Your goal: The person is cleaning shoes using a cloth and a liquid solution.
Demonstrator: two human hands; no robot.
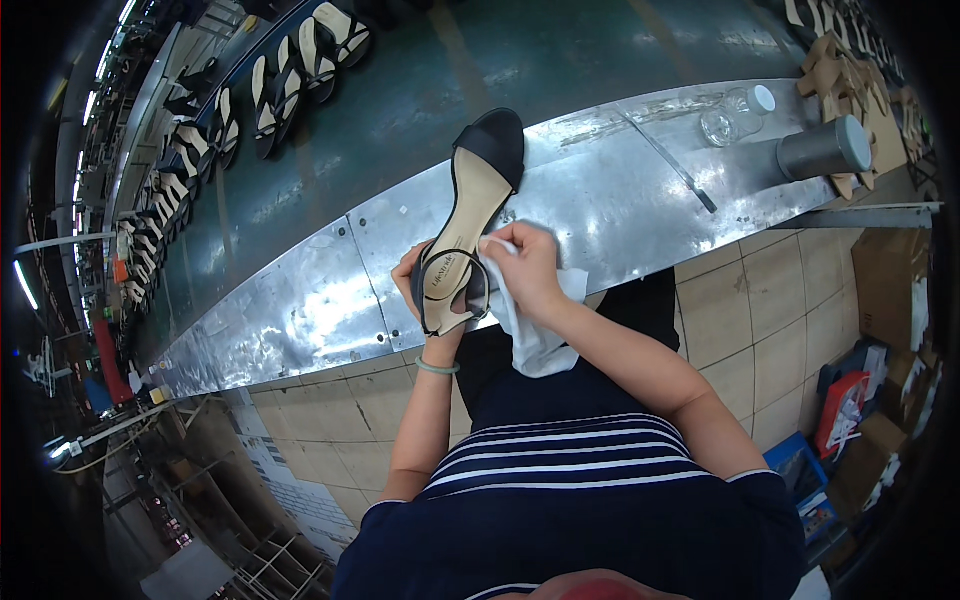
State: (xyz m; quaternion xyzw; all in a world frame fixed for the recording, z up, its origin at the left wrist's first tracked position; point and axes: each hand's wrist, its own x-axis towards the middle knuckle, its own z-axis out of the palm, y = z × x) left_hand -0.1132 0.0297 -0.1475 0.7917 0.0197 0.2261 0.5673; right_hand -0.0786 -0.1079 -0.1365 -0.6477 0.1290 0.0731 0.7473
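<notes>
A black sandal (477,195) with a beige insole is held over the metal bench edge, its toe pointing away from me and its ankle strap looped near me. My left hand (409,275) is closed around the heel end from the left and below; part of its fingers is hidden by the shoe. On the sandal's right side my right hand (527,265) pinches a white cloth (535,340) against the edge of the insole. The rest of the cloth hangs down in front of my body.
Sandals (278,90) stand in a row along the far left of the green belt (560,60). On the metal bench (290,310) lie a thin rod-like tool (668,160), a clear jar (735,118) and a grey cylinder (825,150). Cardboard boxes (885,285) are stacked at right.
</notes>
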